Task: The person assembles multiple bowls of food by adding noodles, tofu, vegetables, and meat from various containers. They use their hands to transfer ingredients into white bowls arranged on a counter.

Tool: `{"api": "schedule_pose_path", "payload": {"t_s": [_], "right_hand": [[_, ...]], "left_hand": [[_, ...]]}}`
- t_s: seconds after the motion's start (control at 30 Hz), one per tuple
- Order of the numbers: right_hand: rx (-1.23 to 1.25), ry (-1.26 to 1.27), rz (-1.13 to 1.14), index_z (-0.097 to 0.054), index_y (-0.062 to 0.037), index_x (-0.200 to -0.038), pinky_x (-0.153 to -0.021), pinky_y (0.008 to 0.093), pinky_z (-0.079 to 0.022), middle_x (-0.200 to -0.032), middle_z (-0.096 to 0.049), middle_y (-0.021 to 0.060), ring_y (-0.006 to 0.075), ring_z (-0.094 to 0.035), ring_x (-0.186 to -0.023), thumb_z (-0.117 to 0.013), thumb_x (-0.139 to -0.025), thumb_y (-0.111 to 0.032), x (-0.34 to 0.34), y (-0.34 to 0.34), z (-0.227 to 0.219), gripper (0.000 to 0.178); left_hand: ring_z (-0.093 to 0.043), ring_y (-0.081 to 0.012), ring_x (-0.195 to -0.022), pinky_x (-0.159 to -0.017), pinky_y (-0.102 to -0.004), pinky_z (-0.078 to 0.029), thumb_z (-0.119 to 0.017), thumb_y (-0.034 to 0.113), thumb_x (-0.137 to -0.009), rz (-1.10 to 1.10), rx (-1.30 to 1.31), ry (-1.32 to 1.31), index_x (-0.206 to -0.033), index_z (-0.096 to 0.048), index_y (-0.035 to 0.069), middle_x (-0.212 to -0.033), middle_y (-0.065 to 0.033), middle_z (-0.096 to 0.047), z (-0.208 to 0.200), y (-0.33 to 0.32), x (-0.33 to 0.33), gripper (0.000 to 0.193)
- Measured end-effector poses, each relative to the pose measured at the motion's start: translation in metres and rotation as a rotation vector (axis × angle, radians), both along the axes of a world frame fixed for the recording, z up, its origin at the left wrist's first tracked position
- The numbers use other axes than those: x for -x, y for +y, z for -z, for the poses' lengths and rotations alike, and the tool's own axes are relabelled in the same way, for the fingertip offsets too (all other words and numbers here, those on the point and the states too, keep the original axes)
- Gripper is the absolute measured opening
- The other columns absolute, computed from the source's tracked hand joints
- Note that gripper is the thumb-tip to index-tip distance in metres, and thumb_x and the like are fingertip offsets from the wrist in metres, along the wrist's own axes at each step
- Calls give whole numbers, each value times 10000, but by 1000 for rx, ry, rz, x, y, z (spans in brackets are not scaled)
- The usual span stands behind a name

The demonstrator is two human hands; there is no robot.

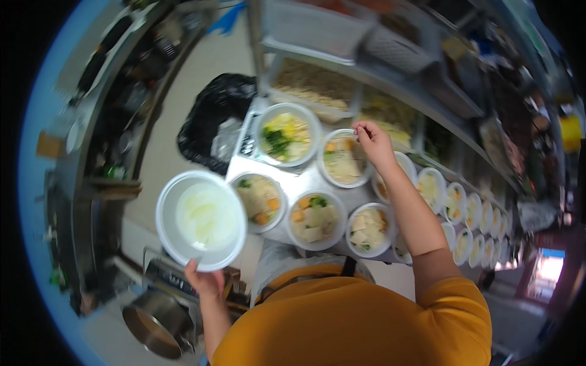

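My left hand (206,280) grips a white plastic bowl (167,215) by its near rim. Pale translucent slices (206,213) lie in the bottom of that bowl. Above a round bowl of noodles and cut food (342,165) is my right hand (374,143), its thumb and fingers pinched together. Whatever the pinch holds, if anything, is too small to make out. Beside it stand a bowl with leafy greens and yellow pieces (285,135) and a bowl with tofu-like cubes and pale slices (314,221).
Several filled white bowls (459,201) run in rows along the metal counter (296,178) to the right. Clear food bins (314,85) stand behind them, under a shelf with baskets (400,43). A bin lined with a black bag (207,116) is at the counter's left end. A steel pot (157,323) sits lower left.
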State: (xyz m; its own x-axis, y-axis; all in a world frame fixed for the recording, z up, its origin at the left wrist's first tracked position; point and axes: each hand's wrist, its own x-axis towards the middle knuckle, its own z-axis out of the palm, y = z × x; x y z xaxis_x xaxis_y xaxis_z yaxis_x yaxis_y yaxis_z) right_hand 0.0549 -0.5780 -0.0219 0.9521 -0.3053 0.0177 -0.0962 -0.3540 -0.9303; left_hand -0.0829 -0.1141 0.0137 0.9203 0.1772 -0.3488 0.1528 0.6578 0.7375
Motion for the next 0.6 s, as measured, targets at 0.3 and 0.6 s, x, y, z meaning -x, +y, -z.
{"api": "schedule_pose_path", "payload": {"t_s": [0.3,0.6], "right_hand": [[742,459,387,-594,-104,-1144,-873,407,-478,-1058,-638,176,368,-597,-979,-596,-779,-160,74,-297,38,369],[899,931,-93,-561,-100,-1233,-962,377,-425,-1249,-557,173,325,-541,-1129,-647,-774,-267,43,-329,76,496]], "left_hand": [[-433,-301,-1261,-1054,-438,-358,-533,373,-798,-9,21,31,-1375,-337,8,-1370,-155,-431,8,-41,3,711],[-473,-333,-1228,-971,-488,-458,-532,342,-824,-26,29,11,-1383,-296,36,-1371,-174,-423,-6,-104,31,680]]}}
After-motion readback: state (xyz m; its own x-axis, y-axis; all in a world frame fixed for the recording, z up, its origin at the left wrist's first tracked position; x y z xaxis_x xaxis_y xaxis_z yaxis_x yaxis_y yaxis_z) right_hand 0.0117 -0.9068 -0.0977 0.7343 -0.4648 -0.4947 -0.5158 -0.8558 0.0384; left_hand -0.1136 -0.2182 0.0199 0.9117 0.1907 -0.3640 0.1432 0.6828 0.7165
